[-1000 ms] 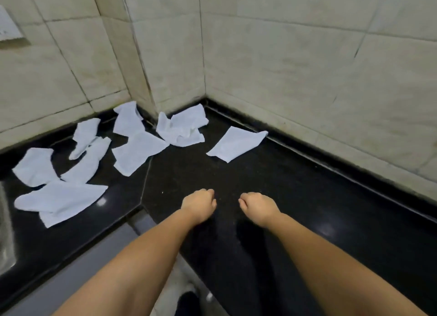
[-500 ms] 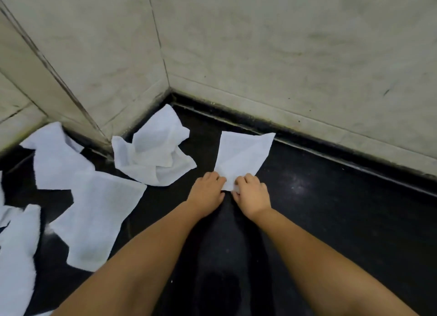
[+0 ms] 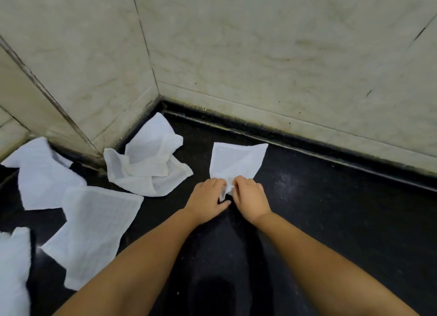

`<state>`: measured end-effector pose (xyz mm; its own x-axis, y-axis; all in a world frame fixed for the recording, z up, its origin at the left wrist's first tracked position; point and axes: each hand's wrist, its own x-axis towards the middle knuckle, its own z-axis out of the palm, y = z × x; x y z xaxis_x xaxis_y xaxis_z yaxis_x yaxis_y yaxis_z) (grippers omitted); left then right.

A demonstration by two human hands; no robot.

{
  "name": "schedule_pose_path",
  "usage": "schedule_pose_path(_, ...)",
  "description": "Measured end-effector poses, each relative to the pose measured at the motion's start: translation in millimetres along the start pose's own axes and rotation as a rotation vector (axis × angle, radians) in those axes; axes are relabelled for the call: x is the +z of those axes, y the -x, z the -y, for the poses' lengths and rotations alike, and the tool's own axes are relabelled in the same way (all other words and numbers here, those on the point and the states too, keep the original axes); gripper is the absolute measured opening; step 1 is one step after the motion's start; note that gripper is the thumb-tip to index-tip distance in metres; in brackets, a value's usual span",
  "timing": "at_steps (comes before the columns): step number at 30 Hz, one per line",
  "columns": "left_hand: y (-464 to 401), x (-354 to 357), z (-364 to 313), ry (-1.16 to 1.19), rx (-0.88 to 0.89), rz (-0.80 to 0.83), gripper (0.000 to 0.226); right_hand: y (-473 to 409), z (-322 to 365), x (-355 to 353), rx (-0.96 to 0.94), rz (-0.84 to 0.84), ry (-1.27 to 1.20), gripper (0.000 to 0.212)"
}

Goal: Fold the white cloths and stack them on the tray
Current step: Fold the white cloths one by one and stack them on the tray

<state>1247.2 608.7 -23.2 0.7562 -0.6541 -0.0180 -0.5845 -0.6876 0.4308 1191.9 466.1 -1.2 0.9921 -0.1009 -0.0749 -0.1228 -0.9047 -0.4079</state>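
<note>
A small white cloth lies on the black counter near the wall. Its near corner is pinched between my left hand and my right hand, which sit side by side on it. A crumpled white cloth lies to its left in the corner. Further left lie a flat white cloth, another white cloth by the pillar, and one more cloth cut off by the left edge. No tray is in view.
Pale marble walls close the counter at the back, with a pillar corner jutting out at the left. The dark counter runs on to the right.
My head and both hands moved forward to the cloth by the wall. The fingers of both hands have closed on its near corner, which now bunches up between them.
</note>
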Motion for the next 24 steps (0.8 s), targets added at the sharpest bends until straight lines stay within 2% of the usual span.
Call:
schedule_pose_path(4,1,-19,-26,-0.027,-0.047,-0.115,0.017,9,6,-30,-0.033,-0.065,-0.067,0.023)
schedule_pose_path(9,9,-43,-54,0.154,-0.144,-0.23,0.02,35,-4,-58,-0.075,-0.086,-0.017,0.024)
schedule_pose_path(12,21,-56,-65,0.17,-0.118,-0.246,0.017,53,-18,-71,-0.053,-0.13,0.041,0.021)
schedule_pose_path(18,56,-65,-87,0.329,-0.226,-0.357,0.017,91,-44,-101,0.024,-0.231,-0.14,0.022)
schedule_pose_path(21,79,-63,-95,0.4,-0.27,-0.34,0.016,114,-58,-106,0.061,-0.261,-0.236,0.02)
schedule_pose_path(24,108,-52,-100,0.395,-0.291,-0.282,0.014,145,-76,-101,0.083,-0.219,-0.336,0.019)
